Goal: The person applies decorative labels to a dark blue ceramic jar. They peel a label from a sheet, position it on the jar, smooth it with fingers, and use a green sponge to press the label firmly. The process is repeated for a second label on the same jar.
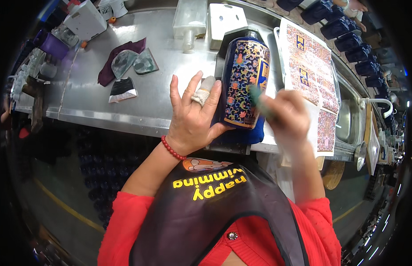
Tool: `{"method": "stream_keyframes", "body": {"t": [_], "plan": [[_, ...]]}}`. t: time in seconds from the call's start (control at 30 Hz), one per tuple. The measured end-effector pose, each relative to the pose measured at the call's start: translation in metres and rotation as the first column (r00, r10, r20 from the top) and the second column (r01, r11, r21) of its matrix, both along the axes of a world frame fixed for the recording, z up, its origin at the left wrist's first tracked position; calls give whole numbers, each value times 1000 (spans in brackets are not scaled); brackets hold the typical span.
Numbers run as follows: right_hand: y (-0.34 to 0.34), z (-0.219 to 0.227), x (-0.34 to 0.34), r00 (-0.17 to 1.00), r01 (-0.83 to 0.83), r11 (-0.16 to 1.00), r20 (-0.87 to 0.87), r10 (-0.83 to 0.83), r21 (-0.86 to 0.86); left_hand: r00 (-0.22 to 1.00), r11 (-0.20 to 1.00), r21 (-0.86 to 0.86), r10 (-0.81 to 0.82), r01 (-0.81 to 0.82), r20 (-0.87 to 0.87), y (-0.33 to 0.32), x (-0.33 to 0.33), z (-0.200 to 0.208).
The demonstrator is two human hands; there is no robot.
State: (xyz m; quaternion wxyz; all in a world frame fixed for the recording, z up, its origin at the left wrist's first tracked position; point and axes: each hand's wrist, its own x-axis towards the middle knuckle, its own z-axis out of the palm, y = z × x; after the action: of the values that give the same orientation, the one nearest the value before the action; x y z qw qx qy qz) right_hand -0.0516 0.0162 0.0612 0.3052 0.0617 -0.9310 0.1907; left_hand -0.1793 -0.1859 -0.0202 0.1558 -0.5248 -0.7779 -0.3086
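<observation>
A dark blue bottle [246, 80], covered in a colourful floral pattern, lies in front of me with its neck pointing away. My left hand [192, 108] is spread along the bottle's left side, thumb at its bottom end; one finger wears a whitish wrap. In my closed right hand [288, 115], smeared by motion, is a small green flat piece [255, 95], like a scraper, against the bottle's right face. Blue cloth [241, 136] lies under the bottle's near end. A black angular support [227, 41] shows behind its shoulder.
Printed floral sheets [305, 66] lie to the right, with a sink [345, 122] beyond them. A clear rectangular bottle [189, 22] and a white box [227, 20] stand at the back. Dark and greyish flat pieces [122, 64] lie on the metal table [157, 88] at left.
</observation>
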Motion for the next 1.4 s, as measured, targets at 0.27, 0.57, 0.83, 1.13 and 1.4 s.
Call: {"method": "stream_keyframes", "body": {"t": [0.27,0.57,0.83,1.13,1.4], "plan": [[4,-15,35,990,123,900,116,-82,-419,998,990,131,-57,56,-3,1,19,7],[1,-49,36,990,80,923,-76,-117,-376,999,992,117,-41,45,-32,-11,27,-7],[-13,-54,48,981,-192,959,-14,193,-206,997,992,105,-74,74,-1,-14,25,-11],[-9,-47,46,990,-134,974,-70,123,-183,994,1000,-4,7,-7,111,-6,7,-1],[-13,-44,49,989,116,780,-5,-150,-615,983,998,9,-63,62,171,-6,9,13]]}}
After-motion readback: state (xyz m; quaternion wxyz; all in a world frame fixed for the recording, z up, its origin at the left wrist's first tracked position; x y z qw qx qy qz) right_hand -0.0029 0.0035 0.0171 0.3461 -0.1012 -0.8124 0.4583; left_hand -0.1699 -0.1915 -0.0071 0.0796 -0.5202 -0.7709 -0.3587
